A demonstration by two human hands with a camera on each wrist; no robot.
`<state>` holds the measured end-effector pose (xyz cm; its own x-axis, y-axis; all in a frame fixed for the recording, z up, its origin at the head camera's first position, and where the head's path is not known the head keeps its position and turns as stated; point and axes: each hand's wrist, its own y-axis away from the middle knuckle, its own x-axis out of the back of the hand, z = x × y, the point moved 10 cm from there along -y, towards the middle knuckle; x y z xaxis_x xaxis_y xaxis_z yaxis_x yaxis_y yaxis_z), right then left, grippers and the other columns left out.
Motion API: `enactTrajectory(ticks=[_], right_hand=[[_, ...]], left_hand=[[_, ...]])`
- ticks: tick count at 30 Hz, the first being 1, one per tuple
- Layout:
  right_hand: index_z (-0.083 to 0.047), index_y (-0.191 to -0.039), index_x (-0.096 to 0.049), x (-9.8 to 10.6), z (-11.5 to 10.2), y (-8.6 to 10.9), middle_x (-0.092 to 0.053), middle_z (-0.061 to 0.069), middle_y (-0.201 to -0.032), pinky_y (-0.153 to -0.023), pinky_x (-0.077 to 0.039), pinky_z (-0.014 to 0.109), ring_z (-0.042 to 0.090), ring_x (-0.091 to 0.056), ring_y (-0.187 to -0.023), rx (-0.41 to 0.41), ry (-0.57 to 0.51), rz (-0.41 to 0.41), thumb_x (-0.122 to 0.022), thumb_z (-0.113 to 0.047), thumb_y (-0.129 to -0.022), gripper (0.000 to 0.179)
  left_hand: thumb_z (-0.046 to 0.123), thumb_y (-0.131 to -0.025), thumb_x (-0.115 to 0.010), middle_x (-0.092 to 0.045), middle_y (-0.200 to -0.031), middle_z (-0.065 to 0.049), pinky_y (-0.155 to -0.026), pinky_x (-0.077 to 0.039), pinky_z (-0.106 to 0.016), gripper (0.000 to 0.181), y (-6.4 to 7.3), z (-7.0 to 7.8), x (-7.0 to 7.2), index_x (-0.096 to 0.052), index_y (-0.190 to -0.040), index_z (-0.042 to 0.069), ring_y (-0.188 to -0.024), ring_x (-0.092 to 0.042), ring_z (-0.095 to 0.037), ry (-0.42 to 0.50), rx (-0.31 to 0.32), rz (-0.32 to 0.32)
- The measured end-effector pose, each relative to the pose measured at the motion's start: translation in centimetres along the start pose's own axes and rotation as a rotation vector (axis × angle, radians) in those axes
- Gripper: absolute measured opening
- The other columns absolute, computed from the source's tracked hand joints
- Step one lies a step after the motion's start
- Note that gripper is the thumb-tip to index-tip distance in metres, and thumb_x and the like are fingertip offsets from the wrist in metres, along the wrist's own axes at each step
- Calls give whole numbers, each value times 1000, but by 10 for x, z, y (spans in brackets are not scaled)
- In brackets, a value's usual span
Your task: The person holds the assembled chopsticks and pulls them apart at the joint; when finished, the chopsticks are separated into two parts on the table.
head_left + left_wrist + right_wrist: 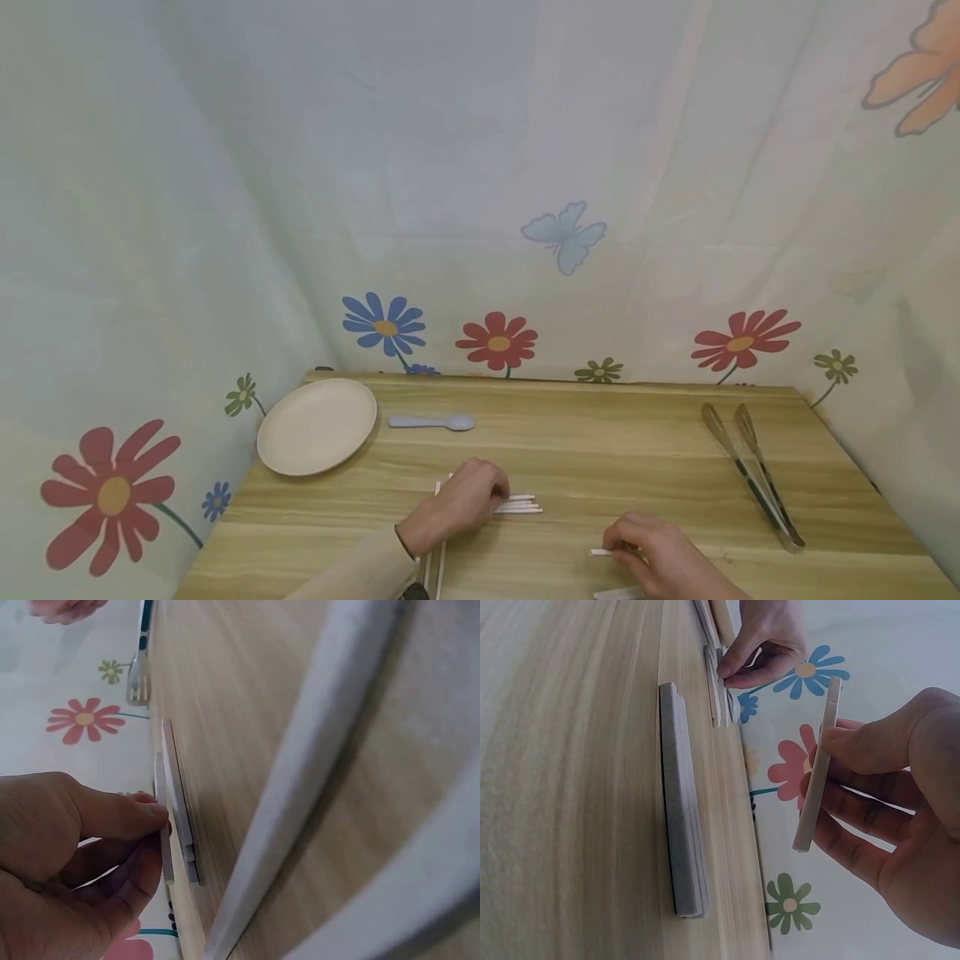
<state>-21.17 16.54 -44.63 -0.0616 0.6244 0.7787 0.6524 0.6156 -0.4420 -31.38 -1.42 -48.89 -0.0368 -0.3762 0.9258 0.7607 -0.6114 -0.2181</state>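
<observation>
My left hand (pixel 465 500) pinches a thin white stick (pixel 166 859) between thumb and fingers, just above the wooden table. Beside it several short white sticks (pixel 521 507) lie side by side. Longer white strips (pixel 441 567) run toward the front edge, partly under my left forearm. To the right, my right hand (pixel 667 557) holds another short white stick (pixel 821 772), raised off the table, with thumb and fingers. Below that hand lies a small stack of white sticks (pixel 679 810), mostly cut off in the head view.
A cream plate (pixel 315 429) sits at the table's back left, with a pale blue spoon (pixel 431 422) to its right. Metal tongs (pixel 757 483) with dark green grips lie on the right. A flower-patterned curtain (pixel 450 167) surrounds the table (pixel 600 450).
</observation>
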Motion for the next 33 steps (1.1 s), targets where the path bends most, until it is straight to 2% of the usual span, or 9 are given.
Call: enactTrajectory(ticks=[6,13,33], right_hand=[[-23,-93,-66,-1,2,1,-64,-14,-89,-61,-45,14,-5,-54,-78,-7,-1,-6,-73,-3,-83,24],[-21,-93,-66,-3,3,1,-64,-14,-90,-61,-47,16,-5,-55,-79,-30,-26,-37,-72,-3,-83,22],[-23,-93,-66,-4,5,3,-63,-15,-89,-61,-46,16,-5,-54,-79,-16,-2,-42,-72,-5,-84,22]], left_hand=[[4,-76,-72,-72,-79,6,-69,-52,-18,13,1,-3,-2,-76,-78,16,-76,-64,-4,-2,25,-21],[3,-75,-73,-71,-77,7,-67,-51,-18,13,2,-1,-2,-76,-76,15,-74,-64,-4,-18,1,-8],[7,-82,-71,-72,-79,7,-65,-51,-18,12,2,-7,-9,-77,-80,17,-75,-63,-3,-13,68,-79]])
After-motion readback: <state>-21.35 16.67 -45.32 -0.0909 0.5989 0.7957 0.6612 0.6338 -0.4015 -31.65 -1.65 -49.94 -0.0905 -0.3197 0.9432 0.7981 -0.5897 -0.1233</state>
